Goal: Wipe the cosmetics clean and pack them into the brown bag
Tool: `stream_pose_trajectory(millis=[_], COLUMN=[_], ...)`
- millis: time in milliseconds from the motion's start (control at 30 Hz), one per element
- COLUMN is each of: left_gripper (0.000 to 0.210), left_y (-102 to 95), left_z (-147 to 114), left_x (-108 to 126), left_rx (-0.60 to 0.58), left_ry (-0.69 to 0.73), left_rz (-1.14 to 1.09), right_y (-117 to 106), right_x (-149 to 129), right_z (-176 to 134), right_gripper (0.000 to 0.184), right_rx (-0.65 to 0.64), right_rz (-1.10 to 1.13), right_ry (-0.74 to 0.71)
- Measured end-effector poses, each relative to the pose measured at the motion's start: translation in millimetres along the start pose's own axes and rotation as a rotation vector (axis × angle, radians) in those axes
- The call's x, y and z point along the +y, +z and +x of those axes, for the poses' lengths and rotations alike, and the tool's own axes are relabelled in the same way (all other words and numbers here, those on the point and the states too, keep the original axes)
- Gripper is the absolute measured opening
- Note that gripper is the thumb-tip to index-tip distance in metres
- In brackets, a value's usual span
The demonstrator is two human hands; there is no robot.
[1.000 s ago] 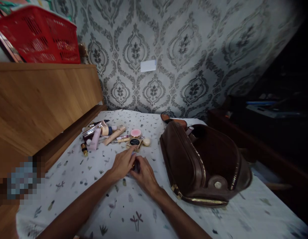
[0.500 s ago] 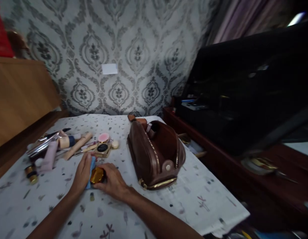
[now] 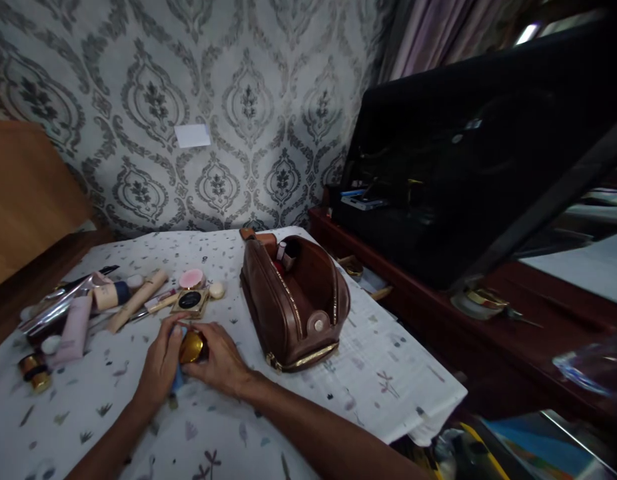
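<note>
My right hand [image 3: 221, 360] is closed around a small round gold container [image 3: 191, 347], its shiny face turned toward me. Against its left side, my left hand [image 3: 160, 360] presses a folded light-blue cloth [image 3: 178, 380], mostly hidden by the fingers. Just beyond the hands lie a square gold compact [image 3: 189, 302] with a dark round centre, a pink round compact [image 3: 192, 279] and a small cream round piece [image 3: 217, 290]. To the right stands a brown makeup bag [image 3: 273, 313], unzipped, with a few items visible inside.
Several cosmetics lie at the left, among them a pale pink tube [image 3: 74, 330], a beige tube [image 3: 138, 300] and a gold-and-black bottle [image 3: 34, 372]. A wooden box [image 3: 33, 200] borders the left side. A large black screen [image 3: 438, 167] leans over the dark red furniture at right.
The camera view has turned to the right, so the table items appear further left. Both hands remain on the gold container and cloth; less of the cloth shows now.
</note>
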State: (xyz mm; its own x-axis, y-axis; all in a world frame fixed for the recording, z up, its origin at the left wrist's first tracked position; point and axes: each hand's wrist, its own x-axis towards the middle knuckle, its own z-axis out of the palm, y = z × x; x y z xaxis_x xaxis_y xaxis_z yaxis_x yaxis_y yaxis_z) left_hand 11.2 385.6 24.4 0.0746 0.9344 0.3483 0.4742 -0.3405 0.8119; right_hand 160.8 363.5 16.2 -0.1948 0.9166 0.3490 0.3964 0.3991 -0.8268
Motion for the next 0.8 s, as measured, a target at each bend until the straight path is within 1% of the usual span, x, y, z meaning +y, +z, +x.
stream_pose_trajectory(millis=[67, 133, 233, 300, 400, 533, 633, 700, 800], left_gripper=[0.052, 0.053, 0.057, 0.058, 0.055, 0.046, 0.041, 0.041, 0.044], left_y=[-2.1, -3.6, -5.4, -6.2, -6.4, -5.4, -4.0, -3.1, -2.5], left_z=[1.8, 3.3, 5.6, 7.1, 7.9, 5.1, 1.0, -1.2, -1.7], left_x=[1.6, 2.8, 4.1, 4.9, 4.4, -0.8, -3.6, -3.0, -2.3], left_rx=[0.014, 0.037, 0.065, 0.058, 0.024, -0.004, -0.027, -0.068, -0.134], left_ry=[0.014, 0.015, -0.042, -0.068, -0.037, 0.014, 0.050, 0.119, 0.209], left_rz=[-0.034, -0.053, -0.073, -0.106, -0.119, -0.027, 0.066, 0.111, 0.159], right_y=[0.0, -0.7, -2.8, -3.9, -3.9, -1.9, 0.4, 1.6, 1.9], right_x=[0.5, 0.3, -0.6, -0.7, -0.3, -1.9, -2.3, 0.2, 7.2], right_z=[-1.3, -2.5, -3.6, -3.7, -3.5, -4.0, -2.9, -1.2, 1.7], right_gripper=[0.072, 0.071, 0.067, 0.062, 0.055, 0.051, 0.049, 0.047, 0.041], right_rx=[-0.046, -0.079, -0.111, -0.127, -0.134, -0.094, 0.025, 0.108, 0.157], right_rz=[-0.031, -0.040, -0.054, -0.050, -0.014, 0.007, 0.044, 0.093, 0.149], right_ry=[-0.031, -0.072, -0.125, -0.161, -0.180, -0.099, -0.011, 0.063, 0.154])
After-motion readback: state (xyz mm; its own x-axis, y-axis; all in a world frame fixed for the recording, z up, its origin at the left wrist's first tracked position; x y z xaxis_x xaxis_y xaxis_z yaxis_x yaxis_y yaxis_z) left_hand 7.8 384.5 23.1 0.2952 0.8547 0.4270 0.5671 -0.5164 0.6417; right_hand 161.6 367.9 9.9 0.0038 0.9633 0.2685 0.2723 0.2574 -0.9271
